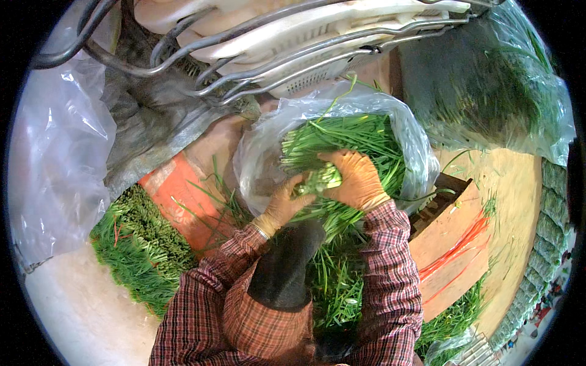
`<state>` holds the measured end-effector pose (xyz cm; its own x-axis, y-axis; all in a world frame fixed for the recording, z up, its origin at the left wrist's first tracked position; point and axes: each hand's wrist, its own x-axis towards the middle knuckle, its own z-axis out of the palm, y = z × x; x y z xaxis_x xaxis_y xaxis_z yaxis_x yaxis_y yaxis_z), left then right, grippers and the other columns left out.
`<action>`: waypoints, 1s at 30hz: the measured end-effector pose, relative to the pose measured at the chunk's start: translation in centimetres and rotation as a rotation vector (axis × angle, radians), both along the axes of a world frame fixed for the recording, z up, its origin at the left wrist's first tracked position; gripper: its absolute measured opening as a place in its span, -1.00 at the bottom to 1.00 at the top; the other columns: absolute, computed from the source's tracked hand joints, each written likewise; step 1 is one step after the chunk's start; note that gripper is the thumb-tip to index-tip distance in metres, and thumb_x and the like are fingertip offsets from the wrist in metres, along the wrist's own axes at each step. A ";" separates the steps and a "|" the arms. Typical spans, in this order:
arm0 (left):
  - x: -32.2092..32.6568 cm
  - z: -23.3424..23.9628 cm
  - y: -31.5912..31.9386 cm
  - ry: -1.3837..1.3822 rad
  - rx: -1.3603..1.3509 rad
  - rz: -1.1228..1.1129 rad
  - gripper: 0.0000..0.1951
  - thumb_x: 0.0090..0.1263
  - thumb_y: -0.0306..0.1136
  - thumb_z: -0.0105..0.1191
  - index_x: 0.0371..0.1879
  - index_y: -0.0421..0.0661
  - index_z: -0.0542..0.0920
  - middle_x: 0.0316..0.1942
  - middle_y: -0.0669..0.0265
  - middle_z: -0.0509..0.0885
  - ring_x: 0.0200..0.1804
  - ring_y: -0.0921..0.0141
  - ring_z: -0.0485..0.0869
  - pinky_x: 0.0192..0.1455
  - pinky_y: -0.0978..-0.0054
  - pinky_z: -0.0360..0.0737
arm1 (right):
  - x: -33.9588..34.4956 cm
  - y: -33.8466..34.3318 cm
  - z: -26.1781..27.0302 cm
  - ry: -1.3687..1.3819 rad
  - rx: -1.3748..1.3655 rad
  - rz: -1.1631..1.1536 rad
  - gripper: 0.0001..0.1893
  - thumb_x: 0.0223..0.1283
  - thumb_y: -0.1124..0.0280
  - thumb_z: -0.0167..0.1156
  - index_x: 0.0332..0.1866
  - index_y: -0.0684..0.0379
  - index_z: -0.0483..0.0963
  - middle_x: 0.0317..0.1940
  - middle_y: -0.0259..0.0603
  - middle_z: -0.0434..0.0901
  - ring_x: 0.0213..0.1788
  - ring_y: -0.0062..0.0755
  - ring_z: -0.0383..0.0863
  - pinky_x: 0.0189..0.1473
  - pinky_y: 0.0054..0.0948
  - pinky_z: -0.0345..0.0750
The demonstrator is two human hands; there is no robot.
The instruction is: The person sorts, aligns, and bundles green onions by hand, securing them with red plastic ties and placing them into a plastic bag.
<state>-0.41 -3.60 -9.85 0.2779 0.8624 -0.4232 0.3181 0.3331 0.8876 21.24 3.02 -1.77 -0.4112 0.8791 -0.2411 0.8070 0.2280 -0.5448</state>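
Observation:
Both of my hands wear thin orange-yellow gloves. Between them is a bunch of garlic chives (pixel 322 179), its pale cut ends turned up and its green leaves trailing down towards my lap. My left hand (pixel 283 202) grips the bunch from the left, and my right hand (pixel 359 178) wraps its right side. Just beyond my hands, more garlic chives (pixel 357 130) lie in an opened clear plastic bag (pixel 256 137). Their pale ends point left. The fingertips of my right hand partly cover these chives.
Bundled chives (pixel 151 247) are stacked at left beside an orange-red sheet (pixel 192 196). Red ties (pixel 458 249) lie across a wooden box (pixel 451 274) at right. White plastic crates (pixel 293 59) and bent metal bars (pixel 274 66) stand ahead. A bagged heap of greens (pixel 480 91) sits far right.

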 end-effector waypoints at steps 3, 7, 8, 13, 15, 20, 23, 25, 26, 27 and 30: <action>-0.5 -1.9 -0.3 0.066 -0.079 0.093 -0.66 0.43 -0.17 0.24 0.10 -0.04 0.66 -0.08 0.27 0.76 0.06 0.36 0.67 0.16 0.36 0.57 | 1.6 0.2 0.7 0.145 -0.010 -0.183 -0.28 -0.23 0.19 0.57 0.20 0.04 0.53 -0.01 -0.07 0.62 0.10 -0.03 0.59 0.21 -0.17 0.49; -1.8 -4.5 -0.2 0.065 -0.195 0.031 -0.61 0.45 -0.18 0.20 0.20 -0.01 0.59 0.11 0.19 0.70 0.18 0.27 0.64 0.23 0.32 0.55 | 4.5 -0.2 -0.2 0.409 0.051 -0.523 -0.33 -0.23 0.36 0.59 0.14 0.07 0.55 0.04 -0.16 0.61 0.14 -0.16 0.59 0.26 -0.28 0.49; -2.4 -4.1 -0.5 0.090 -0.224 0.017 -0.58 0.45 -0.19 0.20 0.24 -0.01 0.55 0.16 0.16 0.66 0.22 0.25 0.62 0.26 0.30 0.53 | 5.2 -0.4 -1.2 0.521 0.030 -0.583 -0.34 -0.20 0.41 0.59 0.15 0.09 0.54 0.05 -0.18 0.60 0.13 -0.20 0.59 0.27 -0.29 0.48; -1.9 4.6 2.4 0.549 0.313 -0.268 -0.19 0.23 -0.09 0.38 0.43 -0.12 0.32 0.44 0.05 0.37 0.45 0.12 0.37 0.48 0.19 0.35 | 5.5 -0.8 -0.6 0.483 0.055 -0.574 -0.35 -0.19 0.37 0.59 0.13 0.10 0.53 0.03 -0.18 0.59 0.13 -0.18 0.58 0.28 -0.28 0.47; -0.7 6.7 4.1 0.469 0.488 -0.252 -0.04 0.17 0.04 0.40 0.48 -0.18 0.22 0.49 0.02 0.28 0.51 0.10 0.27 0.52 0.17 0.28 | 5.6 -1.0 -1.3 0.490 0.099 -0.553 -0.35 -0.19 0.36 0.60 0.13 0.10 0.53 0.03 -0.17 0.59 0.12 -0.17 0.58 0.27 -0.28 0.47; 2.7 7.0 5.3 0.455 0.464 -0.412 0.29 0.04 0.33 0.35 0.56 -0.30 -0.05 0.56 -0.11 0.05 0.63 0.03 -0.07 0.65 0.12 -0.02 | 4.4 -0.8 -0.9 0.469 0.077 -0.537 -0.34 -0.21 0.33 0.60 0.14 0.10 0.54 0.05 -0.14 0.59 0.14 -0.15 0.58 0.28 -0.26 0.47; 5.8 4.6 5.2 0.599 0.506 -0.384 0.29 0.05 0.37 0.31 0.56 -0.29 -0.06 0.57 -0.09 0.04 0.63 0.04 -0.11 0.64 0.12 0.00 | 5.0 -1.0 -0.6 0.457 0.064 -0.540 -0.30 -0.23 0.33 0.60 0.17 0.10 0.53 0.06 -0.13 0.59 0.17 -0.13 0.57 0.30 -0.25 0.46; 6.9 1.9 5.9 0.411 0.513 -0.316 0.24 0.09 0.26 0.34 0.58 -0.22 -0.08 0.55 -0.01 0.14 0.58 0.09 0.10 0.61 0.16 0.10 | 5.0 -1.2 -0.1 0.426 0.033 -0.501 -0.28 -0.23 0.33 0.59 0.19 0.11 0.51 0.08 -0.11 0.59 0.19 -0.12 0.56 0.31 -0.25 0.46; 7.3 0.7 5.9 0.225 0.378 -0.284 0.21 0.10 0.16 0.38 0.58 -0.20 -0.08 0.53 0.02 0.17 0.55 0.11 0.16 0.59 0.20 0.15 | 4.7 -1.1 0.2 0.422 0.018 -0.472 -0.27 -0.23 0.33 0.59 0.20 0.11 0.51 0.08 -0.11 0.59 0.20 -0.11 0.56 0.32 -0.25 0.45; 6.9 -0.4 5.8 0.061 0.242 -0.236 0.19 0.10 0.06 0.43 0.58 -0.19 -0.07 0.51 0.04 0.21 0.53 0.12 0.23 0.57 0.24 0.20 | 3.9 -0.9 -0.2 0.442 0.015 -0.463 -0.26 -0.23 0.33 0.59 0.21 0.11 0.50 0.09 -0.10 0.58 0.20 -0.11 0.56 0.32 -0.25 0.45; 9.0 0.8 5.7 -0.036 0.250 -0.236 0.14 0.10 -0.14 0.48 0.57 -0.17 -0.05 0.48 0.07 0.27 0.50 0.17 0.30 0.54 0.31 0.27 | 5.1 -1.1 -0.4 0.409 0.019 -0.520 -0.22 -0.23 0.33 0.58 0.25 0.13 0.47 0.14 -0.08 0.56 0.22 -0.07 0.54 0.34 -0.24 0.44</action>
